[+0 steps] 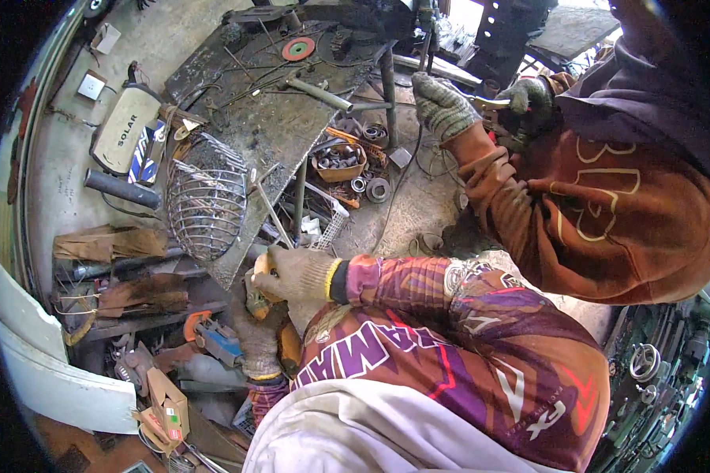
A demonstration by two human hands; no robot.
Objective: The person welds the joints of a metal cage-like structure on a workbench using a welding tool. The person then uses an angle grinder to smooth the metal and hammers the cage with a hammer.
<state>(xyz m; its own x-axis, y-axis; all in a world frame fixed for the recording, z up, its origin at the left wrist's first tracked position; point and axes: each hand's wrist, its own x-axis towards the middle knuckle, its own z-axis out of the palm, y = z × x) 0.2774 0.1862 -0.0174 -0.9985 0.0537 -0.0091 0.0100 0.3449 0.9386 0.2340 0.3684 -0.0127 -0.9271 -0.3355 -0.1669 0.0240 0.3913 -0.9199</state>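
Note:
Both my hands wear knitted work gloves and are close together at the near corner of the metal table (280,134). My right hand (306,276) is closed around a yellow-orange tool (290,347), seemingly a power tool, whose exact kind is mostly hidden by the gloves. Below it, my left hand (259,343) wraps the same tool from the other side; its fingers show only in part. Just beyond my hands, at the table's left edge, lies a rounded cage of bent metal rods (207,206).
At right, a co-worker in a brown top (599,205) holds something in gloved hands. A red-green disc (298,49) and a metal tube (319,94) lie on the table. A box of metal parts (339,162) stands beside it. An orange-blue tool (213,337) lies left of me.

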